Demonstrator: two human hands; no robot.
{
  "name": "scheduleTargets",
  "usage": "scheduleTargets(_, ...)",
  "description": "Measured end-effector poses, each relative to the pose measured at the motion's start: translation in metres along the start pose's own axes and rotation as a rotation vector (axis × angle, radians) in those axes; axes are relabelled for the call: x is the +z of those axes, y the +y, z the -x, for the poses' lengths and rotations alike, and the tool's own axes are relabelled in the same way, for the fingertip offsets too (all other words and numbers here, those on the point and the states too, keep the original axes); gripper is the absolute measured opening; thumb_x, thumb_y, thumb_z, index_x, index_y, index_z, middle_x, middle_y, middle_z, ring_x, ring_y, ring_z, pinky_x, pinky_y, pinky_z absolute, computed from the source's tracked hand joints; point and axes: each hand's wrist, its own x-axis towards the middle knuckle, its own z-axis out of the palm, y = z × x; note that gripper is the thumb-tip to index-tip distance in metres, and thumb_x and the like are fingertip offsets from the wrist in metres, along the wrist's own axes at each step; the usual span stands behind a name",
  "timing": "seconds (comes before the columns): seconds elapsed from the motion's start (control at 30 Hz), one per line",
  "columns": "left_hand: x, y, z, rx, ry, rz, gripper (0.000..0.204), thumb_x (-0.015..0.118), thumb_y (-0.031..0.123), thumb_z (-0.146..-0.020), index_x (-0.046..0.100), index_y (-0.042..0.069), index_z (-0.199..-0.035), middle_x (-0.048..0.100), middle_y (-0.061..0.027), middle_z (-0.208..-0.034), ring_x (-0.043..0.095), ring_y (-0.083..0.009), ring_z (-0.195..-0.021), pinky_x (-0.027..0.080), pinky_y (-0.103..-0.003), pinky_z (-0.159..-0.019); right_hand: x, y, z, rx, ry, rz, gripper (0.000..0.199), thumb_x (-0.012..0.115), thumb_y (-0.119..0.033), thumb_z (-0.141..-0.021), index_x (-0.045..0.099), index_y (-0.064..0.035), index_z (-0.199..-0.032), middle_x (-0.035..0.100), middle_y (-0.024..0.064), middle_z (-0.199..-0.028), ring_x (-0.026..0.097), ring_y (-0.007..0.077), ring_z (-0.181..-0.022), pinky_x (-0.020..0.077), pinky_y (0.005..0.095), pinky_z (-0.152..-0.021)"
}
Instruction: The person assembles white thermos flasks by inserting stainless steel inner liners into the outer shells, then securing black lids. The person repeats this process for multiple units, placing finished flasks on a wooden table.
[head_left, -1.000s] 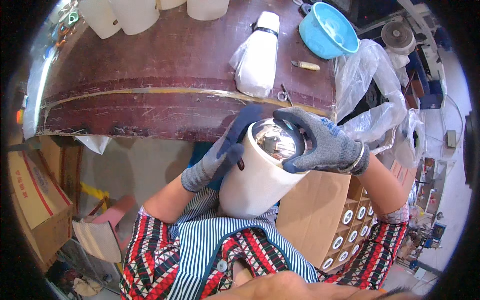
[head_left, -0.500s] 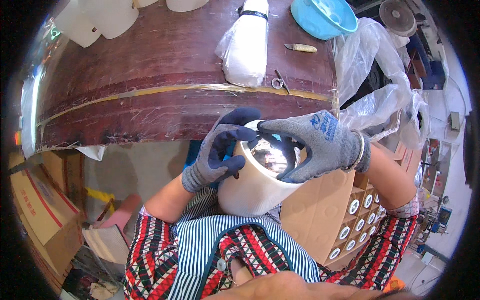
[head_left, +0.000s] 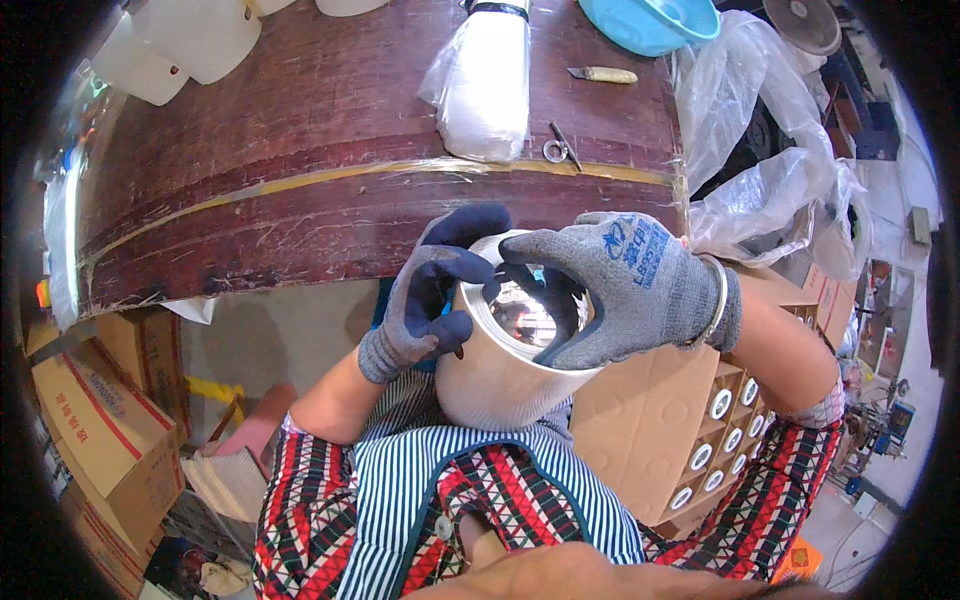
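Scarred dark-red wooden tabletop [head_left: 330, 150] fills the upper half of the frame, its front edge curving across the middle. Below it, at centre, a white cylindrical housing with a shiny mirrored inside [head_left: 505, 365] rests against the person's striped apron, open end tilted up toward the face, apparently so the interior can be seen. The left hand [head_left: 430, 295], in a dark blue glove, is curled over the rim on the left, fingertips at the opening. The right hand [head_left: 615, 290], in a grey knit glove, grips the rim from the right, thumb beneath and fingers reaching inside. A clear plastic bag of white parts [head_left: 488, 85] lies at upper centre, a blue plastic bowl [head_left: 655, 22] at upper right, and a cardboard box of small white rings [head_left: 700, 450] at lower right.
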Motion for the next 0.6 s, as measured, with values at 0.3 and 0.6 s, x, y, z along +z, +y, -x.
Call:
scheduleTargets(0.3, 0.001, -0.001, 0.0, -0.023, 0.003, 0.036, 0.05, 0.082, 0.04, -0.085, 0.065, 0.012, -0.123, 0.04, -0.0234, -0.156, 0.041, -0.0382, -0.145, 0.034, -0.05, -0.119, 0.0, -0.019, 0.003, 0.102, 0.019, 0.092, 0.07, 0.08, -0.055, -0.076, 0.064, -0.0156, -0.132, 0.071, 0.015, -0.079, 0.071, 0.0347, -0.071, 0.0546, 0.0439, -0.062)
scheduleTargets(0.6, -0.001, 0.0, 0.002, -0.024, -0.023, 0.016, 0.047, 0.082, 0.037, -0.086, 0.064, 0.013, -0.123, 0.04, -0.0229, -0.156, 0.039, -0.0381, -0.146, 0.032, -0.05, -0.12, -0.002, 0.018, 0.005, 0.043, -0.207, -0.201, 0.077, 0.088, -0.046, -0.077, 0.061, -0.0166, -0.143, 0.072, 0.013, -0.086, 0.071, 0.0259, -0.072, 0.0551, 0.0372, -0.068)
